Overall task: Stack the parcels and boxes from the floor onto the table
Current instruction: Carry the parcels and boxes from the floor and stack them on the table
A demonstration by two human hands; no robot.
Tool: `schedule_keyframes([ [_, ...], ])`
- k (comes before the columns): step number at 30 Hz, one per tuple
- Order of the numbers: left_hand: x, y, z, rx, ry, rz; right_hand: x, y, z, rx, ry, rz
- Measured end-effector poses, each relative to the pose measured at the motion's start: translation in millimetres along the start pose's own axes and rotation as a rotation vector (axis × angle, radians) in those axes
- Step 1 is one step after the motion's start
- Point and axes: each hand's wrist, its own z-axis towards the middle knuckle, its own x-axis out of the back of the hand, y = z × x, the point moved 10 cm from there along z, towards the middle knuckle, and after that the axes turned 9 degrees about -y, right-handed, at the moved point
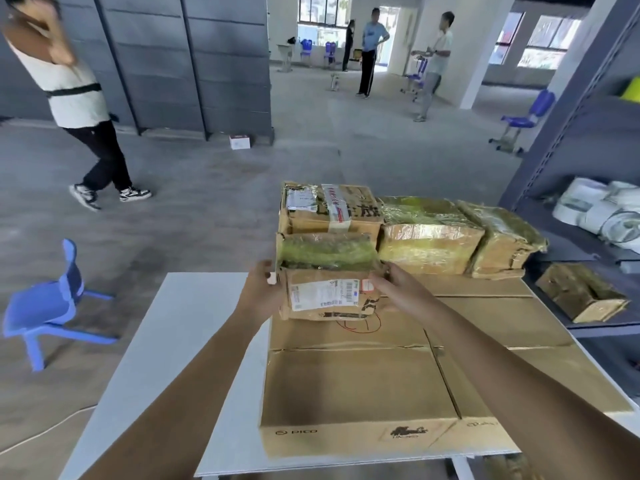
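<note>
Both hands are clamped on one small parcel. The left hand wraps round its left edge and the right hand cups the right side, thumb on the front face next to the shipping label. So neither hand is free; it's a squeeze from both sides.

The parcel is over the big flat cartons that cover most of the white table. Its bottom edge looks like it's touching the carton top, but I can't say for sure it's fully set down. It sits just in front of a taped box, and two shiny wrapped boxes line up to the right of that.

Handling-wise, my guess is it's light to middling, since it's held out at arm's reach. The cardboard is creased and dented, so it's a bit soft, and the top is covered in glossy tape that's probably slick. I'd grip the side walls low, near the bottom corners, not the taped top. I'd also go easy on the squeeze, because those walls look like they'd buckle.
</note>
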Motion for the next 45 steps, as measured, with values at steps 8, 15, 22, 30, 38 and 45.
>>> schedule_keyframes([
  [8, -33, -6, 9, 0.009, -0.246, -0.130, -15, 30, 16, -0.039, -0.007, -0.011],
  [15, -37, -7, 16, 0.028, -0.231, -0.127, -13, 21, 21, -0.032, 0.026, -0.133],
  [22, -45, -36, 20, 0.092, -0.246, -0.088, -22, 37, 26, -0.104, -0.016, -0.210],
  [30, -49, -45, 30, 0.106, -0.277, -0.046, -27, 35, 31, -0.115, -0.024, -0.205],
  [38, -21, -27, 44, 0.096, -0.259, -0.137, -6, 24, 25, -0.026, 0.180, -0.062],
  [45, 23, 33, 81, -0.016, -0.059, -0.343, 46, -18, 16, 0.052, 0.453, -0.026],
])
